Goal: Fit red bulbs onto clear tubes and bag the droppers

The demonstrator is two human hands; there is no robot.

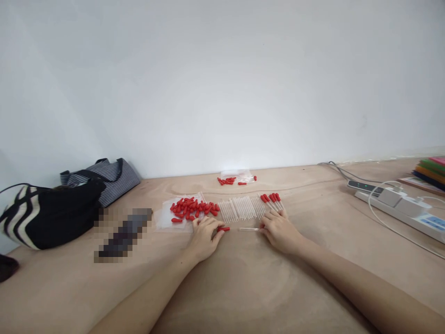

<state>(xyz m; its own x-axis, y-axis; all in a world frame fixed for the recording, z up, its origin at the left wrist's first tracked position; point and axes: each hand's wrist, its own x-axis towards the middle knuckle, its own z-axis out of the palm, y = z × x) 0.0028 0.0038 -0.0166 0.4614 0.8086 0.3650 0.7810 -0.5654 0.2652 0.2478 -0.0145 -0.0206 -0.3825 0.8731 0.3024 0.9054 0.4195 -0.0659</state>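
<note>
My left hand pinches a red rubber dropper bulb between thumb and fingers, just above the wooden table. Across a small gap, my right hand grips the right end of a clear glass dropper tube, which points left toward the bulb. Behind my left hand, a pile of red bulbs lies on clear plastic bags. A row of glass tubes stretches between the hands, farther back. At its right end several droppers have red bulbs fitted on their far ends.
More red bulbs and a plastic bag lie near the wall. On the left are a striped bag, a black cloth item and a blurred dark object. A white power strip with cables and coloured books occupy the right.
</note>
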